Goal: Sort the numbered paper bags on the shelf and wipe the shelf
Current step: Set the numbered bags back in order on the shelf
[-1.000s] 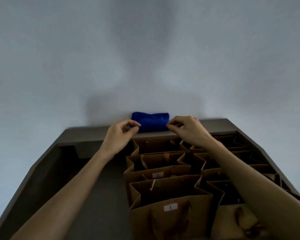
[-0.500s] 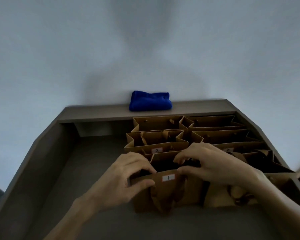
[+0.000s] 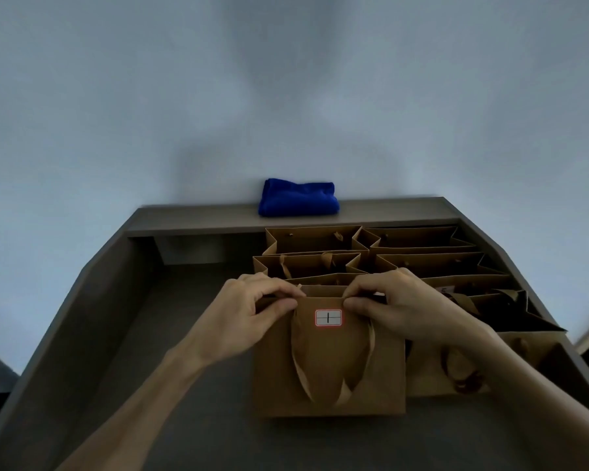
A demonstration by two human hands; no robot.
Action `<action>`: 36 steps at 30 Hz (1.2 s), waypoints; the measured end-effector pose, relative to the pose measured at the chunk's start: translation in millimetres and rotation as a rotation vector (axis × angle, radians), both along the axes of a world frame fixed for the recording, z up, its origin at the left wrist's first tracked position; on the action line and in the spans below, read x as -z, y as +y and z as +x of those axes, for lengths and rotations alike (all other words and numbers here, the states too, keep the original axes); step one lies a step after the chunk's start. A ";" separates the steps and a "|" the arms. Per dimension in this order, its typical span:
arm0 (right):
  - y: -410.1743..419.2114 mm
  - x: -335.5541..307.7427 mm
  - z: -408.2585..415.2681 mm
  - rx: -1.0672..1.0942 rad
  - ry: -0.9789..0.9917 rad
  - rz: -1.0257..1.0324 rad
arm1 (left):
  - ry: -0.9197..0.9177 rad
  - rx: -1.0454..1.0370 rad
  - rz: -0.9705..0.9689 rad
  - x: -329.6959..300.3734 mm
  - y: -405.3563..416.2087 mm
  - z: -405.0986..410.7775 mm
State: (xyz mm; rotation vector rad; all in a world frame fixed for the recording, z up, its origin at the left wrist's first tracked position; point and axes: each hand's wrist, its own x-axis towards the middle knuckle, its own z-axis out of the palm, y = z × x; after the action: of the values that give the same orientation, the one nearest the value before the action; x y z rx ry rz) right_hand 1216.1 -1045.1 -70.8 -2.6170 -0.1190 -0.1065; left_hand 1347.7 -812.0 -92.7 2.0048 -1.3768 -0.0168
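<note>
A brown paper bag labelled 1 (image 3: 330, 372) stands at the front of the dark shelf (image 3: 123, 334), its handle hanging down its face. My left hand (image 3: 252, 314) pinches the bag's top edge on the left side. My right hand (image 3: 398, 304) pinches the same edge on the right. Behind it stand several more brown paper bags (image 3: 313, 239) in two columns, their labels mostly hidden. A folded blue cloth (image 3: 298, 198) lies on the shelf's back ledge against the wall.
The shelf's left half (image 3: 170, 385) is bare dark surface, bounded by a sloped left side wall (image 3: 92, 300). Another bag (image 3: 456, 365) sits right of bag 1. A pale wall (image 3: 286, 96) rises behind.
Both hands came back from the far bags near the cloth to the front bag 1 and took hold of its top edge. The view has tilted down and closer.
</note>
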 end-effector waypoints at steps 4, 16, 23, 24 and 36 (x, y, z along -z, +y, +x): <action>6.3 0.8 -1.4 -0.007 0.010 0.082 | 0.021 0.000 0.004 -0.2 10.3 -0.3; 94.9 14.6 46.8 -0.194 -0.108 0.036 | -0.012 -0.250 0.048 -2.7 117.9 10.1; 171.5 45.0 81.7 -0.296 -0.314 -0.019 | -0.004 -0.491 0.009 -10.6 174.8 18.0; 179.2 52.1 82.4 -0.328 -0.344 -0.030 | -0.009 -0.529 -0.007 -11.7 175.4 19.9; 130.1 45.9 64.9 -0.195 -0.502 0.017 | -0.021 -0.432 -0.106 -17.3 76.1 49.9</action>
State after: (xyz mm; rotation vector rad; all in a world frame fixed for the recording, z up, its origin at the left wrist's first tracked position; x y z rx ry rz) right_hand 1281.0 -915.0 -116.7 -2.4897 -0.5415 -0.6880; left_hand 1397.6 -735.9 -75.5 2.1738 -0.9109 0.2660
